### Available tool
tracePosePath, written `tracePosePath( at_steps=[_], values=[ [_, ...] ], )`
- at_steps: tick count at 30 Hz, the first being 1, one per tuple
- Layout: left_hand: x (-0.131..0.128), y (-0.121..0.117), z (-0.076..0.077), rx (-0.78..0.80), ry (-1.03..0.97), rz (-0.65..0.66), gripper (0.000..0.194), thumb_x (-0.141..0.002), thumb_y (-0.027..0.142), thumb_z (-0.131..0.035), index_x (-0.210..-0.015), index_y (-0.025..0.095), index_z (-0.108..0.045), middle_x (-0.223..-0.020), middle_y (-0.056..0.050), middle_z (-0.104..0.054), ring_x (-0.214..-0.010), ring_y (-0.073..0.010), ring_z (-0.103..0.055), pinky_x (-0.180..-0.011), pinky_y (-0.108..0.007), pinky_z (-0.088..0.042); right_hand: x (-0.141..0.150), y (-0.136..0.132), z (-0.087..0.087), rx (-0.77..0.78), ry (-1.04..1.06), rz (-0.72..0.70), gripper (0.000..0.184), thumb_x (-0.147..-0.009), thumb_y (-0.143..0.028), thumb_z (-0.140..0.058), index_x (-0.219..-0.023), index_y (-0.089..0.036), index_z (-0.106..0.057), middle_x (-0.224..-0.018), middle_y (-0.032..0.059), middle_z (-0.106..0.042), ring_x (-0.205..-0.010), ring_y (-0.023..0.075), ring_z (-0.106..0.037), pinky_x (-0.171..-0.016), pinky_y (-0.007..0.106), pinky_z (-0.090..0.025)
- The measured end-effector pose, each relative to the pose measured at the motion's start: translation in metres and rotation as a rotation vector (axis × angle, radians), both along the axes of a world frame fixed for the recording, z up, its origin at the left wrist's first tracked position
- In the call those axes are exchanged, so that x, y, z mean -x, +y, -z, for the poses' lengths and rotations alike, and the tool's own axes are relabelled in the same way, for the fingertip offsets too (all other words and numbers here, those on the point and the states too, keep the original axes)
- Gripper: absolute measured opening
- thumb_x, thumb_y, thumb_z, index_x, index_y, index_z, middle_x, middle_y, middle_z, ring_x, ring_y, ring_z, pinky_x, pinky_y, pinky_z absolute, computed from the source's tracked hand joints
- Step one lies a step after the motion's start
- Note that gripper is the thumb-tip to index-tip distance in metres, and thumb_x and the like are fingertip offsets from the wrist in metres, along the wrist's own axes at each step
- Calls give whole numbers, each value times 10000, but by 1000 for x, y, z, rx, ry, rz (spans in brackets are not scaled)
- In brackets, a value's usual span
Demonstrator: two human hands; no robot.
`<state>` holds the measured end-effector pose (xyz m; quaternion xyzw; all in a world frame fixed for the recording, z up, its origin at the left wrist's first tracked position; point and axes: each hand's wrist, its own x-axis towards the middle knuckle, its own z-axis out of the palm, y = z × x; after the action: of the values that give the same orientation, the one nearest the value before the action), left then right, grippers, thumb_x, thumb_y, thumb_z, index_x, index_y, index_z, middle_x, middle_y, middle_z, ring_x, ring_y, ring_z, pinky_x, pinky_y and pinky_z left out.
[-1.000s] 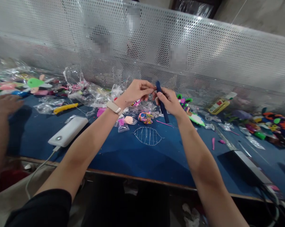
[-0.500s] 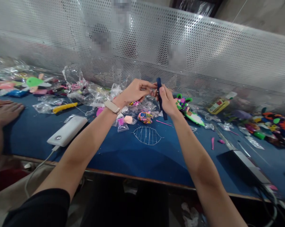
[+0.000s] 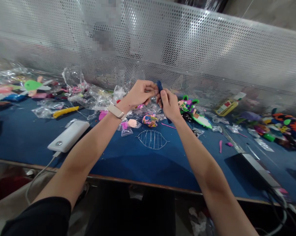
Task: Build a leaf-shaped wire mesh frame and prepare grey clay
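Right hand (image 3: 170,103): fingers curled and thumb laid along a dark blue strip (image 3: 159,86), grasping it. The strip's upper end projects beyond the thumb; its lower end shows beneath the wrist. Left hand (image 3: 142,93): thumb and fingers drawn together in a pinch right beside the strip's upper part. Whether anything small is held between those fingertips cannot be determined. A pale wristband (image 3: 116,111) is on the left wrist.

Step in hand, as judged: fine two-handed work at the strip's upper end, clear of the tabletop. The next move would call for a steady right grip and small, precise fingertip action from the left; the slender strip could twist if gripped loosely.

Below the hands, on the wearer's side, a leaf-shaped wire frame (image 3: 153,140) lies flat on the blue table (image 3: 135,164), touched by neither hand. Between frame and hands sits a multicoloured lump (image 3: 150,120). Left of that lump, under the left wrist, is a small clear bag (image 3: 126,130) with pink material.

Further out: left of the left forearm, a white power bank (image 3: 68,136) and a yellow-handled tool (image 3: 65,112); right of the right hand, a green-and-purple figure (image 3: 188,104) and, beyond it, a yellow bottle (image 3: 226,107). A perforated metal screen (image 3: 148,39) stands behind both hands.
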<state>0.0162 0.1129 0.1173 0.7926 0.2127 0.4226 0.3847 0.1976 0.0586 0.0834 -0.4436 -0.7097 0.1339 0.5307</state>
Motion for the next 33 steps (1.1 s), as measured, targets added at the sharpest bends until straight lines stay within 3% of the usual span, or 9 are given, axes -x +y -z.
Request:
tracePosePath(
  at_steps=[4,8,15,25,30,33],
  values=[
    [-3,-3,1,-1,-15,-4,158,-1006,280,-705,-899,170,-667,-654,10,-627,-448,-59,-509,-459,-209,-363,-3,2,1,-14,2,1,620,-1051,-830,-346,-922,-271,-582,-746,7,-649,-577,151,-549,-618,351,-455],
    [-2,-5,-1,-1,-19,25,235,-976,354,-756,-890,164,-648,-709,-12,-693,-433,-52,-500,-416,-194,-357,-7,4,2,-71,-32,-2,638,-1049,-831,-361,-885,-257,-586,-725,22,-647,-644,161,-595,-622,336,-438],
    [8,-5,-6,-21,28,12,119,-956,257,-729,-912,146,-733,-763,-55,-747,-455,-70,-528,-436,-221,-405,-11,8,1,-48,36,5,637,-1050,-825,-369,-923,-251,-616,-675,-5,-623,-534,136,-524,-579,334,-397],
    [3,-4,-4,-50,12,-15,112,-966,254,-688,-972,164,-754,-698,-10,-671,-459,-77,-532,-462,-230,-407,-9,5,0,-65,-12,-10,641,-1042,-841,-371,-830,-262,-549,-699,21,-636,-602,153,-555,-598,344,-398],
    [8,-2,-4,-55,39,39,158,-989,321,-704,-1002,188,-789,-608,16,-583,-456,-84,-482,-472,-248,-378,-8,5,-1,-72,-13,-8,626,-1044,-829,-391,-853,-259,-565,-716,23,-648,-649,158,-582,-599,332,-396],
    [11,3,-4,-33,45,43,258,-1022,437,-710,-999,188,-776,-694,-16,-645,-537,-106,-576,-520,-252,-446,-9,5,0,-68,7,-21,631,-1045,-829,-386,-876,-255,-585,-691,11,-636,-609,150,-564,-584,326,-395]
  ],
)
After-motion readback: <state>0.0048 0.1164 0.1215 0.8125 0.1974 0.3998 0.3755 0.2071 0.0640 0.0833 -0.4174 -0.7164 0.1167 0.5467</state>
